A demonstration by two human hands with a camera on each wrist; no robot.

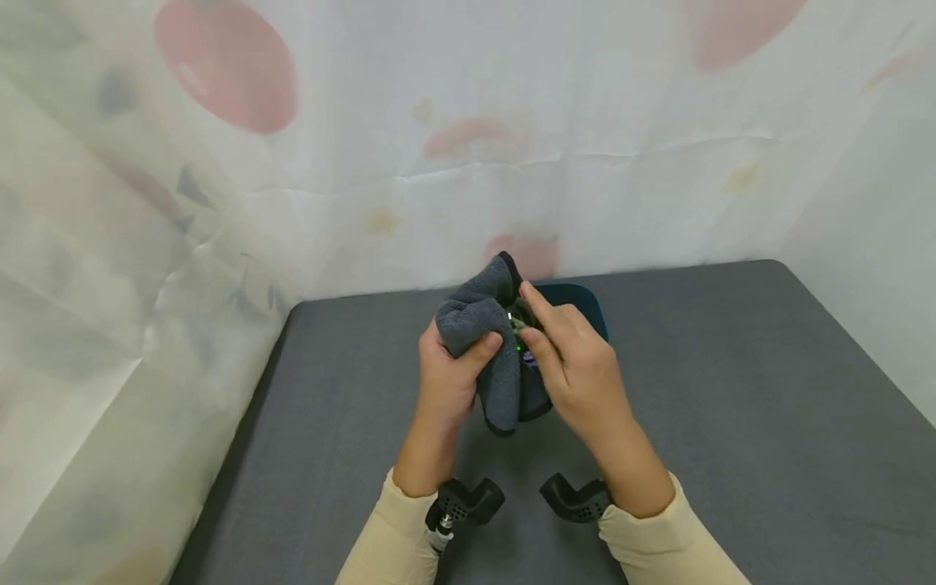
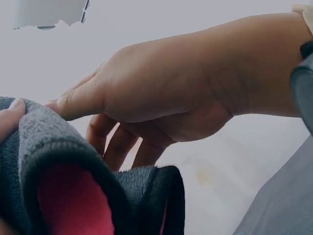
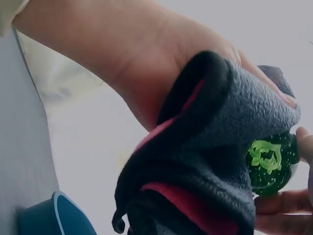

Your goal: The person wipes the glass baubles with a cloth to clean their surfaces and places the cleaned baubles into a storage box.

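My left hand (image 1: 448, 375) grips a bunched grey cloth (image 1: 483, 325) with a red inner side (image 2: 73, 205), thumb pressed over its folds. My right hand (image 1: 570, 366) holds a small dark ball with a green pattern (image 3: 270, 161) against the cloth, index finger stretched over it. In the head view the ball (image 1: 517, 325) is mostly hidden between the cloth and my fingers. Both hands are raised above the grey table (image 1: 731, 422), in front of a dark blue bowl (image 1: 585, 305).
The dark blue bowl (image 3: 54, 218) stands on the table just behind my hands. A white sheet with faint red and yellow shapes (image 1: 468, 146) hangs behind and to the left of the table. Wrist camera mounts (image 1: 464, 500) sit under both cream sleeves.
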